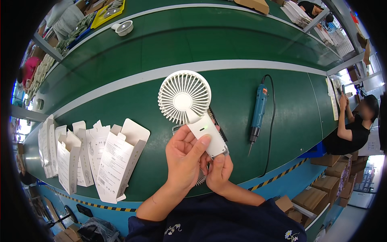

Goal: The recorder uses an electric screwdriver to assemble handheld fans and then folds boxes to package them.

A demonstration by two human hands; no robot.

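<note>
A white handheld fan (184, 97) with a round slatted grille is held up over the green workbench, its head away from me. My left hand (183, 155) wraps the handle, the thumb lying on its front below a small green light. At the handle's lower end, my right hand (219, 171) pinches a greyish clear piece at the base. Part of another slatted grille (200, 177) shows between my wrists, mostly hidden. Something dark lies behind the handle, too covered to name.
Several opened white cartons (121, 161) stand on the bench at left. A blue electric screwdriver (259, 109) with a black cord lies at right. Another small white fan (124, 28) rests on the far green surface, near a yellow tray (107, 14). A person (354, 125) sits at far right.
</note>
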